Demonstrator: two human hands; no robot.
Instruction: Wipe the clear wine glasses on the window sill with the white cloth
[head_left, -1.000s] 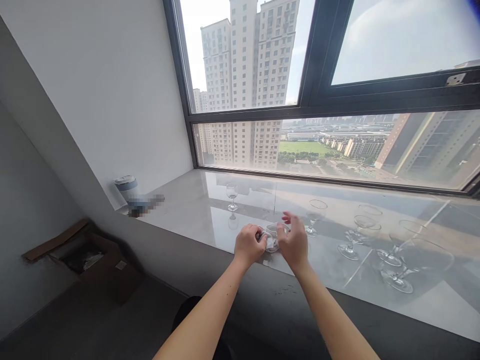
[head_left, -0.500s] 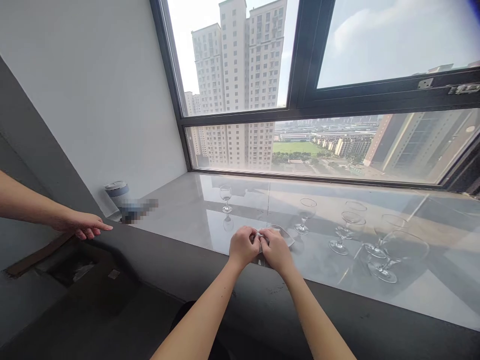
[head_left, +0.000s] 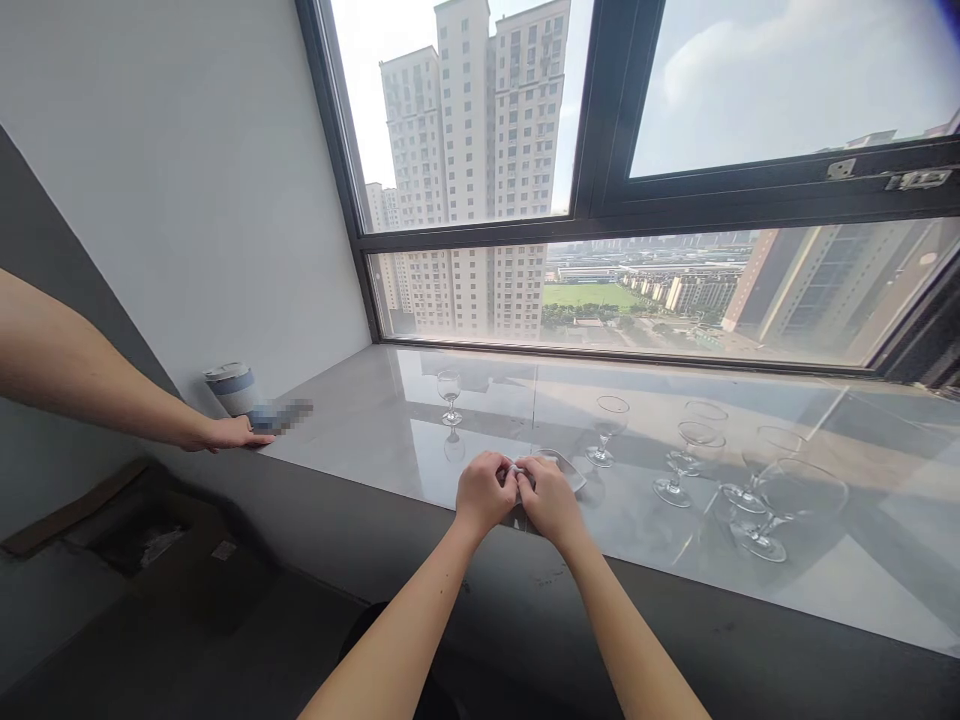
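Note:
Side by side at the front edge of the grey sill (head_left: 360,440), my left hand (head_left: 484,490) and my right hand (head_left: 547,495) meet at their fingertips. Both are closed around something small and whitish that the fingers mostly hide. Just behind my right hand lies a clear, shallow glass dish (head_left: 571,472), partly covered by it. One stemmed glass (head_left: 450,392) stands upright behind my left hand. Another stemmed glass (head_left: 609,425) is upright to the right of the dish.
Several more stemmed glasses (head_left: 701,450) are grouped at the right, one large glass (head_left: 799,500) tilted. Another person's hand (head_left: 229,432) rests at the sill's left edge, near a white and blue cup (head_left: 231,388). A window (head_left: 480,235) rises behind the sill.
The other person's hand has moved right and up, onto the sill's edge near the cup. My hands stay together in the same place. The view has shifted slightly.

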